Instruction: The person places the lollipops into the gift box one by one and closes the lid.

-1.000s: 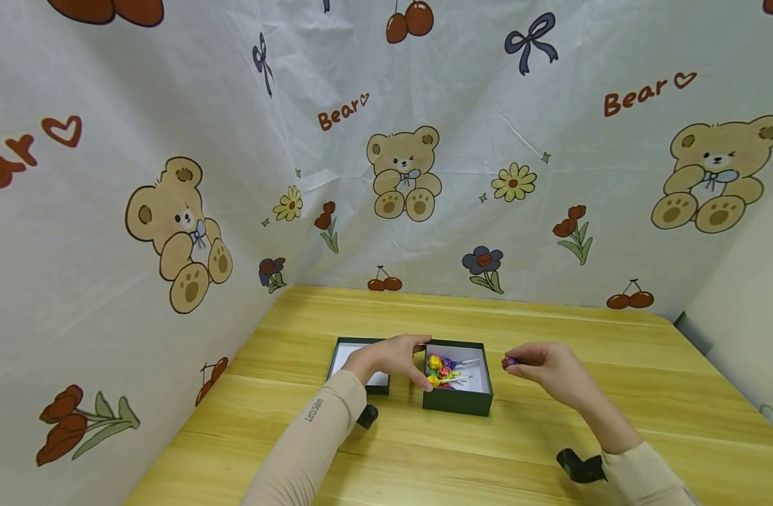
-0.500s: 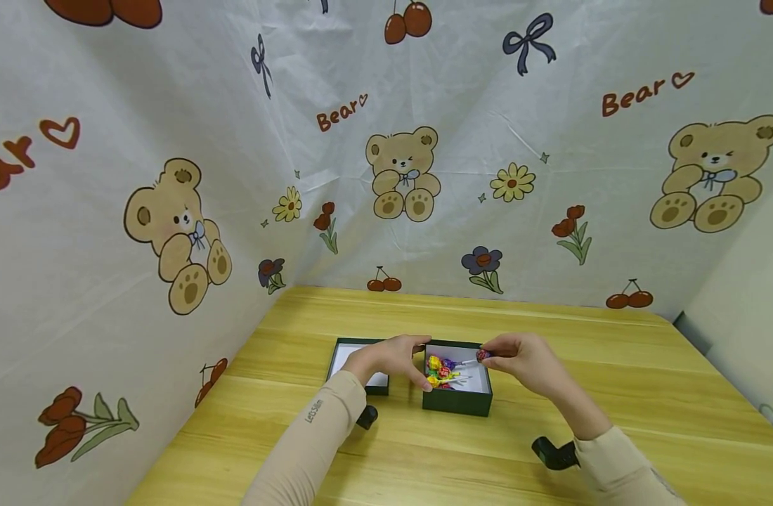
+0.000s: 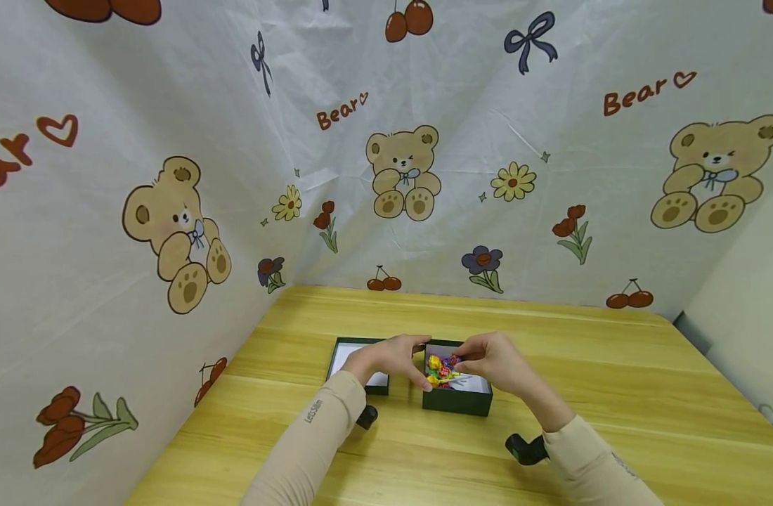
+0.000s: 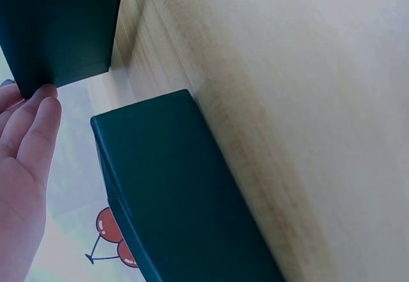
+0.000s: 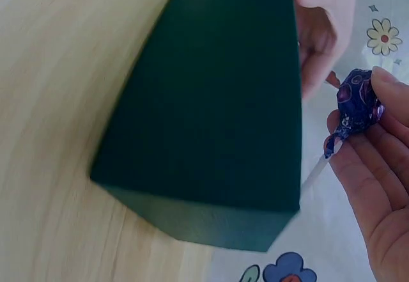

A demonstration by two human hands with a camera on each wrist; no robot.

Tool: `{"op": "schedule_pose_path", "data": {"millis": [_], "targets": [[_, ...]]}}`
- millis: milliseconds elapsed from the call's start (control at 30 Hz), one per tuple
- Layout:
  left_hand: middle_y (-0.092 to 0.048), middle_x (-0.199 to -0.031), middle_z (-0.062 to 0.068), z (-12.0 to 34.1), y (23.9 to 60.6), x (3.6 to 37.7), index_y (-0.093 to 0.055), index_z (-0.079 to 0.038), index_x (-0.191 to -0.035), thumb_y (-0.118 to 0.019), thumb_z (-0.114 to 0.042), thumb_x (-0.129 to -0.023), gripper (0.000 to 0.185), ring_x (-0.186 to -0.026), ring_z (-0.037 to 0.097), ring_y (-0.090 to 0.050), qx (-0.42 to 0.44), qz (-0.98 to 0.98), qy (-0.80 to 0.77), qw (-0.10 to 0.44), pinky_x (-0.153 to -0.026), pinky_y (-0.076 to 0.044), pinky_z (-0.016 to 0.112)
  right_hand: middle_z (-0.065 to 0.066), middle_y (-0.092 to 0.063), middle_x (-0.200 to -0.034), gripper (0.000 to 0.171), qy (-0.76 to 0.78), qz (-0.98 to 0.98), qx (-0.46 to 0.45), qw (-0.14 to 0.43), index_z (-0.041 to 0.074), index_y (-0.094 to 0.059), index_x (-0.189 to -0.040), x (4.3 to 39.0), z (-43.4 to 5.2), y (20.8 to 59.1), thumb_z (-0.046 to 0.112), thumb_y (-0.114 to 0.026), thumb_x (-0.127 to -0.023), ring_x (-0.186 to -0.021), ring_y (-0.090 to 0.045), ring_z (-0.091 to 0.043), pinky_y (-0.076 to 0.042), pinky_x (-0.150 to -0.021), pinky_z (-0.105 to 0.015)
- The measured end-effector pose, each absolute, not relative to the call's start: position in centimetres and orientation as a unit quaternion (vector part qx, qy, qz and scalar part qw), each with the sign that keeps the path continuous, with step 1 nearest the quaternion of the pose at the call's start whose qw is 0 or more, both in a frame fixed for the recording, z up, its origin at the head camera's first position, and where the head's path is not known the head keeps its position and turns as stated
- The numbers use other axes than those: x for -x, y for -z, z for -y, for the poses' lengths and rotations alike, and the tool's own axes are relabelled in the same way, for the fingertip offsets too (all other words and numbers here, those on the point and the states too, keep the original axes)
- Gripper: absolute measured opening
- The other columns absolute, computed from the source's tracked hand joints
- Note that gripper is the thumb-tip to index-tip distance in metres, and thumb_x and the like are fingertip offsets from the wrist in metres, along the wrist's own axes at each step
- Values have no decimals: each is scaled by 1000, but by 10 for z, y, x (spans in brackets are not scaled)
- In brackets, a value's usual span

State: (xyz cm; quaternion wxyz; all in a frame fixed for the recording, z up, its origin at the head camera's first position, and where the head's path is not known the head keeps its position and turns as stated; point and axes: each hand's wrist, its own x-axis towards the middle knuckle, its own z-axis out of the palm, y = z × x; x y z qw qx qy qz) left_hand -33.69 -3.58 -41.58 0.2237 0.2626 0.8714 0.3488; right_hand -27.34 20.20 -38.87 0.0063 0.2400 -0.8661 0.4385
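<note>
A dark green box [image 3: 456,402] with a white inside stands uncovered on the table, several lollipops [image 3: 434,362] in bright wrappers bunched at its left end. My left hand [image 3: 393,356] holds that end, thumb at the near corner and fingers at the far one. In the left wrist view its fingertips [image 4: 50,103] meet the box's edge. Over the box, my right hand [image 3: 497,362] pinches a lollipop [image 5: 356,100] in a dark blue and purple wrapper between thumb and fingers. Its white stick points down past the box's rim in the right wrist view.
Left of the box lies a shallower green tray or lid [image 3: 378,388] with a white inside, partly behind my left hand. Black wrist pieces [image 3: 527,450] sit low near each forearm. A bear-printed cloth [image 3: 462,105] borders the wooden table [image 3: 424,464] at the back and left.
My right hand has moved left with the lollipop, from beside the box to over its inside near the other lollipops. The left hand has stayed at the box's left end.
</note>
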Motion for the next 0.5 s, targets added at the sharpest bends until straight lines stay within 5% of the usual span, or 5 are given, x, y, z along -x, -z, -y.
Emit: {"op": "schedule_pose_path", "data": {"millis": [500], "targets": [[-36, -162, 7, 38, 416, 337, -27, -17, -160, -89, -33, -76, 105, -149, 27, -35, -259, -872, -350, 224, -117, -38, 46, -11, -76, -84, 9, -423, 871, -251, -22, -4, -77, -92, 280, -187, 413, -2, -77, -83, -73, -71, -12, -58, -64, -23]]}}
